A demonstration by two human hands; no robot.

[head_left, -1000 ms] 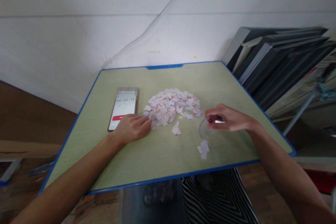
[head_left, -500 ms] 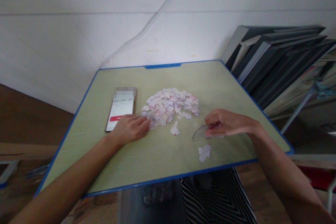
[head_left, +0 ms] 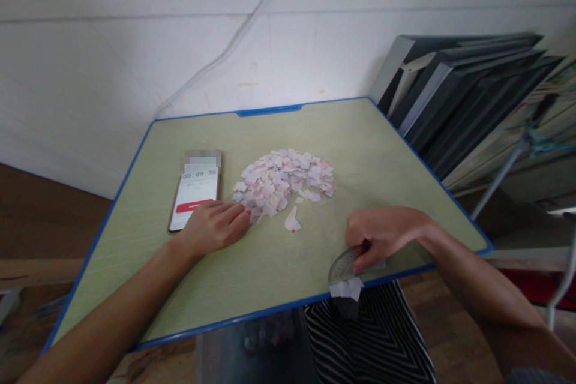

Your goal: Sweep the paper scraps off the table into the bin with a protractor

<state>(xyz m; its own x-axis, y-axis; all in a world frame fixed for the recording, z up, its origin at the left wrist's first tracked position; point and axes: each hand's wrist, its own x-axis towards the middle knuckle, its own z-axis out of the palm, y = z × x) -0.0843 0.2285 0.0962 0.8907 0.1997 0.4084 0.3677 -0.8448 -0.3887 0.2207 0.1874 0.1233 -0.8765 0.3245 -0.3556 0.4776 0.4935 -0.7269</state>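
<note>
My right hand (head_left: 378,235) grips a clear semicircular protractor (head_left: 342,265) by its straight side, close to the table's front edge. Against its curved edge lie a few white paper scraps (head_left: 347,289), partly over the blue rim. My left hand (head_left: 216,225) rests on the table with its fingers curled and pressed together, partly over the phone's lower end. Its fingertips touch the left edge of a heap of small pale paper scraps (head_left: 283,180); what they hold, if anything, is hidden. A small loose group of scraps (head_left: 293,220) sits between the heap and the front edge.
On the left of the green, blue-rimmed table (head_left: 216,294) lies a phone (head_left: 196,192) with a running timer. Grey folded panels (head_left: 459,90) lean at the right, beside a metal stand (head_left: 504,171). Below the front edge are a dark container (head_left: 252,360) and striped clothing (head_left: 373,336).
My right hand has drawn the protractor toward the front edge, pushing the small group of scraps onto the rim. My left hand stays beside the heap. The view has shifted slightly.
</note>
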